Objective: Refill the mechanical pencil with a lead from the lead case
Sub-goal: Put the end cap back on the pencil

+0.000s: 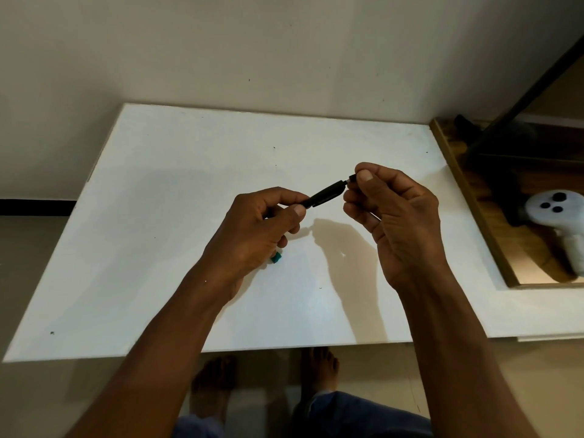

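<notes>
I hold a black mechanical pencil (325,195) in the air above the white table (158,216), tilted up to the right. My left hand (256,229) grips its lower barrel between thumb and fingers. My right hand (395,216) pinches the pencil's upper end with thumb and forefinger. A small object with a teal end (276,257), possibly the lead case, peeks out under my left hand; most of it is hidden.
A wooden tray (474,200) lies at the table's right edge with a white controller (556,210) and dark items in it. A wall stands behind the table. My bare feet (319,365) show below the front edge.
</notes>
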